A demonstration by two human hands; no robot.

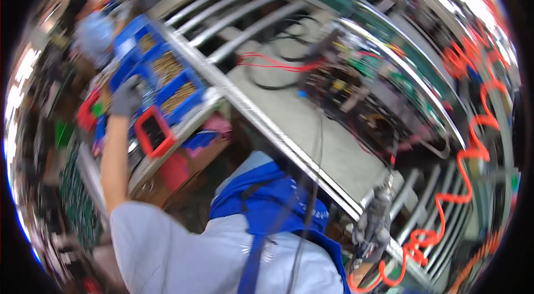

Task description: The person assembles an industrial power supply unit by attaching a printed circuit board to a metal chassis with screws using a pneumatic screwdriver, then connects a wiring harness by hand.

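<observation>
Writing: white characters run along the blue apron [261, 191], too smeared to read. A white label [127, 45] sits on the far part of the blue bins [189, 106]; nothing on it is legible.

Left hand [127, 96], grey-gloved, is in at the near side of the bins, right by the silvery parts [147, 94]. Brass-coloured parts [179, 95] lie in compartments just to its right. Fingers point down and in, blurred; cannot tell if they pinch anything. Left arm is stretched forward, bare from sleeve to glove. Red-framed item [154, 131] lies just beside the hand, on its near right.

Right hand [374, 222], also grey-gloved, is closed around a tool [388, 183], low at right, with the tool's tip pointing up and away, toward the near edge of the black unit [361, 91]. Red coiled hose [451, 198] loops beside this hand.

The unit, with green boards and loose wires, rests on the pale surface [334, 141], beyond the right hand and well apart from the left. Person in a blue cap [94, 33] at upper left, past the bins.
</observation>
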